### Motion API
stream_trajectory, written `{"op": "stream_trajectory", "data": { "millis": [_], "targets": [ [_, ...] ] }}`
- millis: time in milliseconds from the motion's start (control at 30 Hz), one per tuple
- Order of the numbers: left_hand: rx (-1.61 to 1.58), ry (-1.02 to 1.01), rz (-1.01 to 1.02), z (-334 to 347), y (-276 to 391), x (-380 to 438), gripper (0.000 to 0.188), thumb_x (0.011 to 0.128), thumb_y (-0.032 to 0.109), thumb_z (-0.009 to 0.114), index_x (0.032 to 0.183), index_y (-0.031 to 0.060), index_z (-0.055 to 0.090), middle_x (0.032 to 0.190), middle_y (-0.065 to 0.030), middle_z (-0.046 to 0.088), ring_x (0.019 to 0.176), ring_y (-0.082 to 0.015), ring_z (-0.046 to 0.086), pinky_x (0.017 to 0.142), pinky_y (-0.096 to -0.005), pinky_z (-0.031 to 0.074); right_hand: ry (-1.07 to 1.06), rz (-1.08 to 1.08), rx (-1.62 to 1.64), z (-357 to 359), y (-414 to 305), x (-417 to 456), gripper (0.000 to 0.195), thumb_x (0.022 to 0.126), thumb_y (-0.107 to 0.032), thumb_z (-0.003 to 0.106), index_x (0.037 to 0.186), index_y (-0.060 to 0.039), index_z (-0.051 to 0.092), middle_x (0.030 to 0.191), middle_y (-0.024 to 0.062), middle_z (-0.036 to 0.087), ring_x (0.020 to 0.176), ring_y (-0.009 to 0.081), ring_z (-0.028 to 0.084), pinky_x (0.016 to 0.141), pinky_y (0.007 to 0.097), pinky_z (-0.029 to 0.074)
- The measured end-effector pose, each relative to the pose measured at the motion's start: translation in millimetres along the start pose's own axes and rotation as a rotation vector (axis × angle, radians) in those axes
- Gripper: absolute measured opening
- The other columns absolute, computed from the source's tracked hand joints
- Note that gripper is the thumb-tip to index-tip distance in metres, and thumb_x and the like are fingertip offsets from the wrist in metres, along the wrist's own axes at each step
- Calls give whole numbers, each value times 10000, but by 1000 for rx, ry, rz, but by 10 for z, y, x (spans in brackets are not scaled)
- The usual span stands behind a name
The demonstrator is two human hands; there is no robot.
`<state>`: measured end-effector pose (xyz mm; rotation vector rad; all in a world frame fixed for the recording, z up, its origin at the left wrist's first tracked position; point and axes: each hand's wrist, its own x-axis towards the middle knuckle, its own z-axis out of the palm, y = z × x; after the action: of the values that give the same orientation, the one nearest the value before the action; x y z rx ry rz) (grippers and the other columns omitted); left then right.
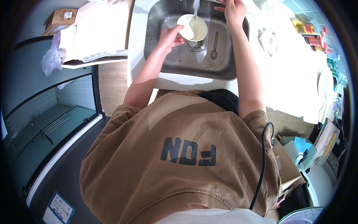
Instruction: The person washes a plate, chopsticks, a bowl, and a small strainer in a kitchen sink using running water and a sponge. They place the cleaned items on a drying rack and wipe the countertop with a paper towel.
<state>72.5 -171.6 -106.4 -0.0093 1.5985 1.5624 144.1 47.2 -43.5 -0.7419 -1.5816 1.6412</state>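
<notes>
My left hand [169, 39] holds a white bowl [201, 30] by its left rim, tilted over the steel sink [174, 63]. Running water [196, 8] falls into the bowl from the top of the view; the tap's outlet is not clearly visible. The sink's drain strainer [195, 45] lies just below the bowl. A metal spoon [214, 47] rests on the sink floor, right of the drain. My right hand [234, 10] is raised over the sink's upper right edge, fingers spread, with nothing seen in it; its fingertips are partly cut off by the top edge of the view.
On the white counter [285, 81] to the right lies a crumpled clear plastic bag [267, 40], with several bottles [314, 41] along the wall. At the left are a cardboard box [63, 19] and a hanging plastic bag [53, 58]. A black cable [262, 168] runs beside my right arm.
</notes>
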Motion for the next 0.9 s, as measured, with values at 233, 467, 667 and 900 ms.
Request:
{"op": "stream_trajectory", "data": {
  "millis": [233,467,667,900],
  "targets": [
    [-20,11,-11,-2,-51,-14,390,792,289,711,918,-63,599,762,-87,610,581,-111,582,591,-283,583,-56,41,130,-85,171,-81,333,929,-213,584,1156,23,521,904,108,653,809,170,649,650,293,539],
    [225,24,227,59,-3,-46,331,807,295,659,966,5,669,733,-49,645,562,-91,603,582,-243,555,-618,681,-402,-142,1107,-626,657,693,-357,825,1193,-31,549,1019,123,658,824,187,664,655,333,564],
    [752,-175,60,-37,133,-13,383,791,349,672,992,23,682,686,-26,625,568,-84,610,544,-232,541,-599,149,-669,-38,998,-588,308,691,-275,778,896,-51,725,853,145,707,837,278,692,767,376,532],
    [855,-226,103,94,198,-74,394,821,357,625,998,9,676,685,-31,617,545,-98,611,516,-241,535,-758,-185,-958,130,696,-531,389,703,-390,719,1003,-143,716,903,136,701,859,337,671,788,408,528]
  ]
}}
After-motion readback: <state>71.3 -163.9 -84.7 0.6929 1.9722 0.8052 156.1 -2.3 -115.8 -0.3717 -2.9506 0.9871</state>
